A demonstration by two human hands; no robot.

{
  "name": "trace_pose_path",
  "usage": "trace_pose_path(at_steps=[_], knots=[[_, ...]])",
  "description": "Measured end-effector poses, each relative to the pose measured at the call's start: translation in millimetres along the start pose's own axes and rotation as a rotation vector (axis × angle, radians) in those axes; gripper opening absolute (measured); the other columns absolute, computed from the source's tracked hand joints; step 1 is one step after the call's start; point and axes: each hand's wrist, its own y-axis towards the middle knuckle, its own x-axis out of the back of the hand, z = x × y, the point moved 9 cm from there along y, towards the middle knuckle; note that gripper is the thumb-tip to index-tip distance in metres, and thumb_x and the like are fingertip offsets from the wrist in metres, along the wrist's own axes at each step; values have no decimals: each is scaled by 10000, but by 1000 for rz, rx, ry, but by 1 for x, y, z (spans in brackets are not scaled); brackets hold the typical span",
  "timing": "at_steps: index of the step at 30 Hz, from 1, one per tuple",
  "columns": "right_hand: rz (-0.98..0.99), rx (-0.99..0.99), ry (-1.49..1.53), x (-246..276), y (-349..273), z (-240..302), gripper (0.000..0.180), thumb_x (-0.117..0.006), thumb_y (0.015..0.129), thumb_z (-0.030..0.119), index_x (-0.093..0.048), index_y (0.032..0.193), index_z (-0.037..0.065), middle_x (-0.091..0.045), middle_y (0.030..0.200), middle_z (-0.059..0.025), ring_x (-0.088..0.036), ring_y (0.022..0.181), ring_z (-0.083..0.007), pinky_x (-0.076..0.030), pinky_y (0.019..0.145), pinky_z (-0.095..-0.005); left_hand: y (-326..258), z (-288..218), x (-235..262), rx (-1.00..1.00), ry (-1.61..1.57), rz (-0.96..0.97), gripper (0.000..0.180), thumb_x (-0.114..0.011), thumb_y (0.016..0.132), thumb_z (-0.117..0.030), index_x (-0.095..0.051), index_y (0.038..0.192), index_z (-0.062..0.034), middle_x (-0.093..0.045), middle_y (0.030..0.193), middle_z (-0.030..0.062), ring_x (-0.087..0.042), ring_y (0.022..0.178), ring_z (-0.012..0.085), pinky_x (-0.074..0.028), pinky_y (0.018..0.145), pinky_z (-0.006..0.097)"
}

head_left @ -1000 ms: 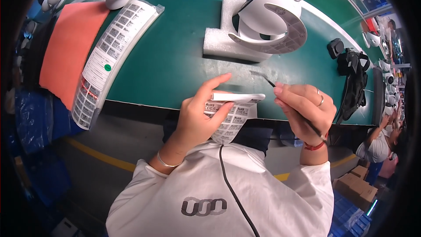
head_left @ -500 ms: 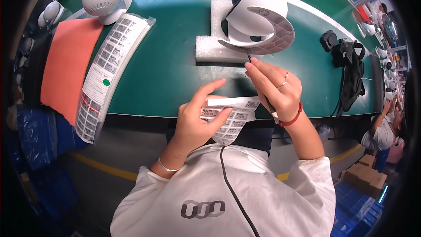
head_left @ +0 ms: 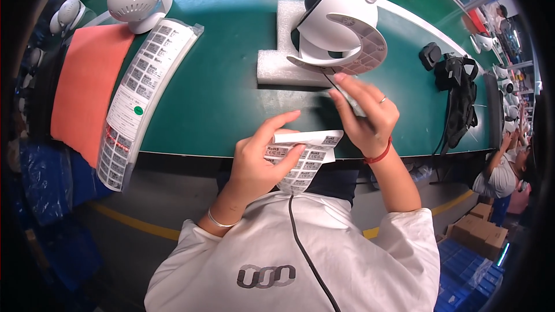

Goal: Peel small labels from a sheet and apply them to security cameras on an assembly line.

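My left hand (head_left: 254, 159) pinches a curled sheet of printed labels (head_left: 306, 164) between thumb and fingers, just off the table's near edge. In my right hand (head_left: 373, 112) are slim tweezers (head_left: 330, 76) with dark tips, partly hidden by the fingers. Their tips reach the lower rim of a white rounded fan-like device (head_left: 332, 26). That device lies tilted, its C-shaped stand and ribbed grey underside (head_left: 367, 43) turned toward me. It rests on white foam blocks (head_left: 289, 69). Whether a label is on the tips cannot be made out.
On the left, a long stack of label sheets (head_left: 139, 89) lies beside an orange-pink sheet (head_left: 89, 89), with another white device (head_left: 139, 0) behind. A black strapped pouch (head_left: 457, 92) sits at the right. A co-worker (head_left: 500, 173) and cardboard boxes (head_left: 477, 231) are farther right.
My right hand has turned, and the tweezers' back part now lies against the fingers instead of toward the wrist. Their tips stay by the device's rim. My left hand has barely moved.
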Motion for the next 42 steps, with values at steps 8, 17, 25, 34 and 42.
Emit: trace_pose_path(at_steps=[8,17,25,34,42], knots=[[-115,194,-125,-3,-4,18,304,-777,676,-58,-712,966,8,-718,896,-129,-702,754,-246,-555,661,-310,-1,-7,-1,-58,11,58,461,-740,779,21,-602,1216,-26,-730,898,116,-700,805,127,-550,715,260],[-79,277,-237,-31,-2,33,319,-806,680,-13,-721,984,34,-711,924,-114,-696,723,-235,-551,626,-298,-14,-8,24,-57,33,24,267,-748,741,40,-702,1001,-7,-731,882,92,-704,777,126,-539,684,235],[-5,-92,177,30,7,27,234,-677,728,-42,-716,957,-13,-697,966,-172,-678,912,-275,-521,829,-342,-18,-11,43,-149,71,-23,275,-756,728,35,-704,996,-5,-730,918,94,-707,795,148,-546,690,246],[515,-49,-184,28,98,-3,309,-762,798,159,-632,1048,33,-487,578,-76,-470,492,-164,-366,485,-290,-1,-10,25,-101,107,73,343,-746,757,-69,-678,1094,-66,-715,913,113,-716,785,236,-555,695,301],[381,277,-388,-7,155,-49,208,-746,754,104,-569,860,76,-613,662,-90,-610,593,-312,-467,534,-372,-6,-12,28,-115,167,57,334,-755,755,-97,-685,1081,-105,-722,908,99,-718,809,234,-563,700,318]])
